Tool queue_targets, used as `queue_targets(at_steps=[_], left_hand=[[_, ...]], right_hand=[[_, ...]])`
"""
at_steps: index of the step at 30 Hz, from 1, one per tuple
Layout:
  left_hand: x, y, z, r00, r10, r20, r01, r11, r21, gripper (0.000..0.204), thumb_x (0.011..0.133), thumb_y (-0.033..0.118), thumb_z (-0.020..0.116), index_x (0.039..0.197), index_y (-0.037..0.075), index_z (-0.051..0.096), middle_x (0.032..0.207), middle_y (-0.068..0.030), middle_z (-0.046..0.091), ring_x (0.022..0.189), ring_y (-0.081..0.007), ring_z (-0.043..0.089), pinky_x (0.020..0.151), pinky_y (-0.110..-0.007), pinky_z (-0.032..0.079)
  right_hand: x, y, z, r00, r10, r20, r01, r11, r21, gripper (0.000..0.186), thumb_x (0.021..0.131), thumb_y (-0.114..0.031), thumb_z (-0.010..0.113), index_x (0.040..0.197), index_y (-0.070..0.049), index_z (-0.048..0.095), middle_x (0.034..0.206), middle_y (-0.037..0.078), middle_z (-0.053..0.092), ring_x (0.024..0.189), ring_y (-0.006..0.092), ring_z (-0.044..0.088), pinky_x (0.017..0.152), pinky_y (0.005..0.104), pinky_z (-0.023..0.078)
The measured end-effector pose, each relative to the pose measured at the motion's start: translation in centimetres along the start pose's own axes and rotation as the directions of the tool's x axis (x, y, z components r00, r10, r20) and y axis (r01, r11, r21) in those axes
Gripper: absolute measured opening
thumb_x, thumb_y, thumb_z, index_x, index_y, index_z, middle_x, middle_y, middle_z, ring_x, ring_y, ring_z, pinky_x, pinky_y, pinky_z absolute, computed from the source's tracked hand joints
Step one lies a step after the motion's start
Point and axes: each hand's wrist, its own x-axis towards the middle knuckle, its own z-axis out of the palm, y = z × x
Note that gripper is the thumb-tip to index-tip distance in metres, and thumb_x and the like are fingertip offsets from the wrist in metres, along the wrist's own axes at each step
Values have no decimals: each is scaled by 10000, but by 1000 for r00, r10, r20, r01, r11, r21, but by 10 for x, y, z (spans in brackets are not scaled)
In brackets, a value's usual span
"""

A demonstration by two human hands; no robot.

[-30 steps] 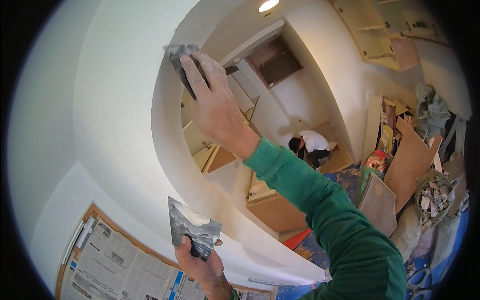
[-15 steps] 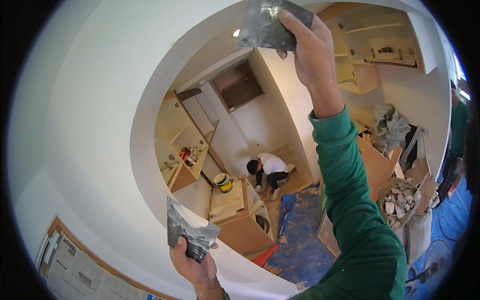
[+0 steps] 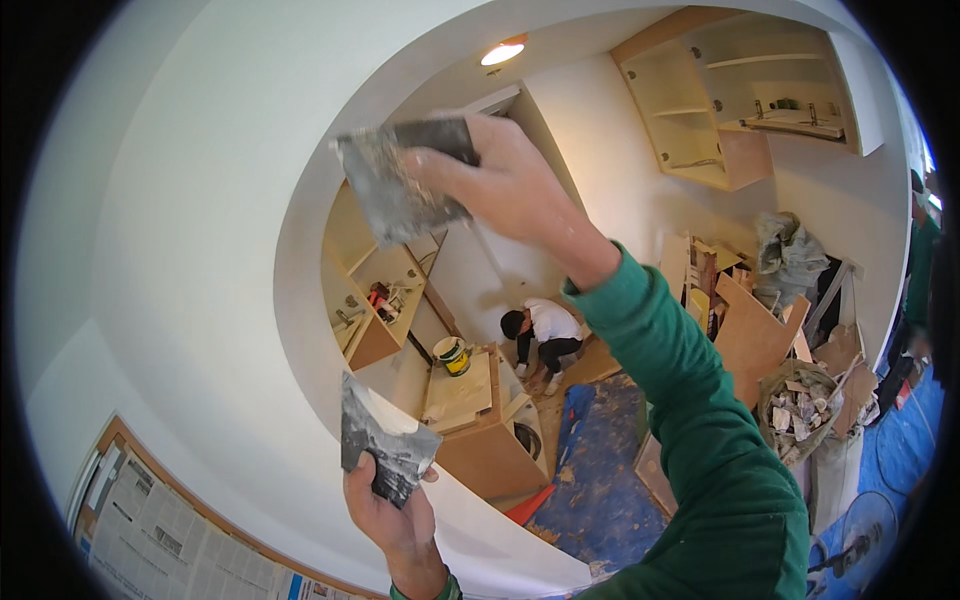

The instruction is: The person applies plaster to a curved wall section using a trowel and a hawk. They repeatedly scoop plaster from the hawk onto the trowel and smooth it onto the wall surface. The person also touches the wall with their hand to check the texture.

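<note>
My right hand (image 3: 510,190) is raised in front of the arched opening, its thumb across the face of a flat dark grey putty scraper (image 3: 385,205) smeared with pale residue. The scraper's left edge overlaps the white rim of the arch (image 3: 305,240) in view; whether it touches is unclear. Lower down, my left hand (image 3: 395,525) grips a second dark scraper (image 3: 395,462) from below. A patch of white putty (image 3: 390,412) lies on that blade's upper part. Motion slightly blurs my right hand.
Through the opening, a person in white (image 3: 550,325) crouches near a wooden cabinet (image 3: 495,450) bearing a bucket (image 3: 452,357). Blue sheeting (image 3: 605,480) covers the floor. A rubble sack (image 3: 800,405) and boards stand right, below open wall cupboards (image 3: 690,130). Another person (image 3: 918,270) is at far right.
My right hand has swung left and down with its scraper, from the top of the view to the arch's left side. My left hand stays nearly in place, shifted slightly.
</note>
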Motion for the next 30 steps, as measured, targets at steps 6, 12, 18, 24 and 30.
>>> queue_targets(at_steps=[6, 12, 18, 24, 30], left_hand=[[17, -5, 23, 987, -160, -2, 158, 978, -133, 264, 964, 170, 541, 1108, -27, 640, 876, -130, 724, 709, -205, 687, 523, -287, 562], [16, 10, 15, 992, -100, -72, 98, 994, -43, 276, 959, 166, 530, 1128, -32, 621, 866, -122, 720, 685, -191, 683, 498, -269, 553], [-7, 20, 10, 983, -17, -181, 54, 978, 201, 312, 941, 185, 545, 1164, -31, 583, 918, -111, 713, 655, -176, 664, 471, -269, 504], [-31, 20, -10, 957, -15, -288, 128, 917, 378, 386, 912, 223, 532, 1197, -33, 577, 941, -103, 705, 686, -194, 667, 496, -299, 472], [-50, 2, -49, 939, -119, -322, 223, 924, 311, 426, 906, 210, 513, 1240, -54, 529, 1009, -164, 670, 722, -280, 671, 531, -393, 528]], right_hand=[[-109, 17, 9, 797, -360, 485, 500, 843, -196, 463, 872, -85, 654, 1332, -61, 605, 1150, 109, 682, 998, 253, 668, 817, 374, 565], [-128, 73, -8, 737, -324, 593, 609, 699, -375, 469, 880, -112, 606, 1347, -100, 572, 1125, 110, 654, 1006, 281, 655, 833, 406, 551], [19, 139, -79, 896, 257, -363, -179, 956, 234, 309, 895, -199, 686, 1078, 49, 686, 889, 147, 712, 766, 216, 668, 646, 379, 534], [66, 119, -104, 932, 199, -304, 34, 786, 618, 187, 944, -77, 608, 1079, 41, 662, 950, 99, 725, 784, 190, 706, 702, 303, 569], [63, 118, -62, 932, 250, -263, -109, 884, 455, 242, 905, -155, 685, 1069, 22, 670, 854, 93, 704, 696, 169, 661, 598, 297, 520]])
